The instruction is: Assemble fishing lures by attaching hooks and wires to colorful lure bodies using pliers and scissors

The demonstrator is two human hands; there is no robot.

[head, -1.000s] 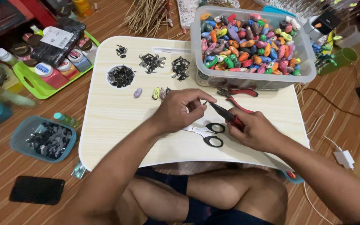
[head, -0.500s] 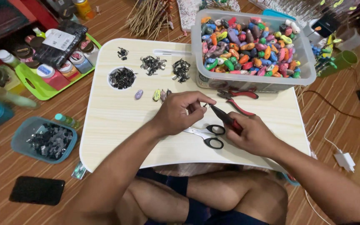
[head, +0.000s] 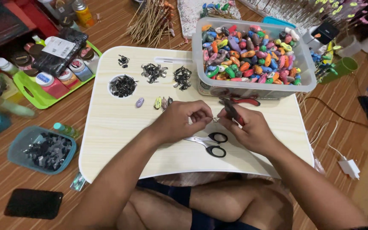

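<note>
Since the earlier frames the right hand [head: 248, 130] has turned the pliers [head: 234, 111] more upright and drawn closer to the left hand [head: 182, 121], so both hands now meet above the middle of the desk [head: 120, 140]. Between the fingertips of the two hands there is a small metal piece [head: 214, 120], thin like a wire ring; it is too small to say exactly what it is. The left hand pinches it from the left with thumb and forefinger closed on it. The right hand is closed around the red-handled pliers, and the dark nose of the pliers points down to the same small piece; I cannot tell if the nose really grips it.

Just under the hands, on the desk, lie black-handled scissors [head: 209, 144], not touched by any hand. A second pair of red-handled pliers [head: 245, 102] lies just behind the right hand, near the clear plastic box [head: 252, 87] full of colourful bean-shaped beads [head: 248, 55]. Further to the left, three loose beads [head: 156, 102] lie in a row, and behind them are small heaps of dark metal clips [head: 154, 72]. On the floor to the left stand a green tray [head: 39, 98] with jars and a teal container [head: 18, 149]
</note>
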